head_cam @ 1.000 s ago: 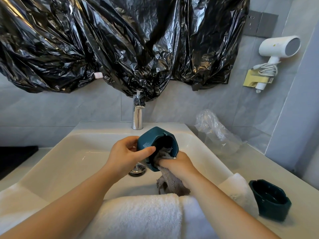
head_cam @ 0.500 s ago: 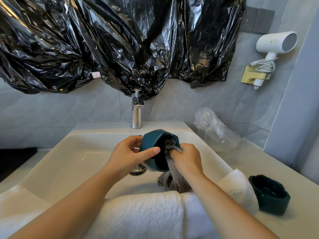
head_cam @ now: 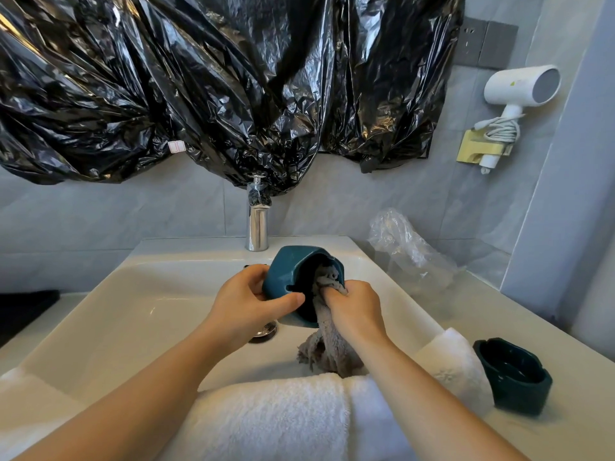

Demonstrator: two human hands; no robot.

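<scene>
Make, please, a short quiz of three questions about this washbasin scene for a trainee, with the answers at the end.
1. True or false: the left hand holds the teal container above the sink.
2. What does the right hand press into that container? A) a sponge B) a grey cloth C) a brush
3. Where does the second teal container stand?

Key
1. True.
2. B.
3. On the counter to the right of the sink, beside the white towel.
</scene>
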